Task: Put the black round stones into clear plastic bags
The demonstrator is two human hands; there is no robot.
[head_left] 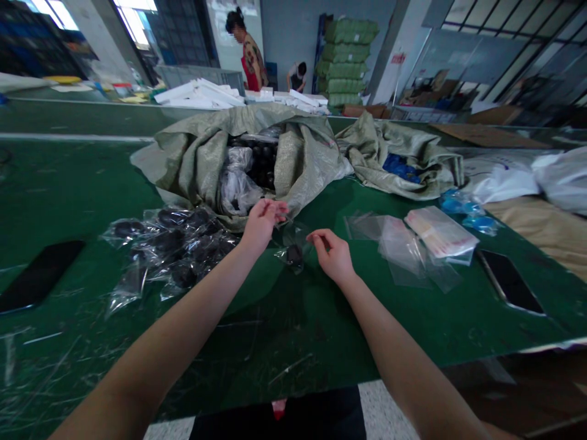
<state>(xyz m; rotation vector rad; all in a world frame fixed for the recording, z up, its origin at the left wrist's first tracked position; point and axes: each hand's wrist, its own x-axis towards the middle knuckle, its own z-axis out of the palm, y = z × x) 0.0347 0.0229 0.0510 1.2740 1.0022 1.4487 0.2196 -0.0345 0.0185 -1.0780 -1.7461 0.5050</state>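
Observation:
Between my hands is a small clear plastic bag (293,253) with a dark round piece in its lower end, low over the green table. My right hand (334,255) pinches the bag's right edge between thumb and fingertips. At its upper left edge, my left hand (265,225) has its fingers curled together and appears to grip the film; the exact contact is hard to see. Left of my hands lies a pile of bagged black pieces (177,244). Behind my left hand, an open woven sack (305,159) holds loose black pieces (263,162) and crumpled clear plastic.
Flat clear bags (403,247) and a stack of bags (443,232) lie at right, beside a phone (511,281). A dark phone-like slab (41,275) lies at left. A second sack (426,153) holds blue pieces (401,168). Two people (252,58) are at the back.

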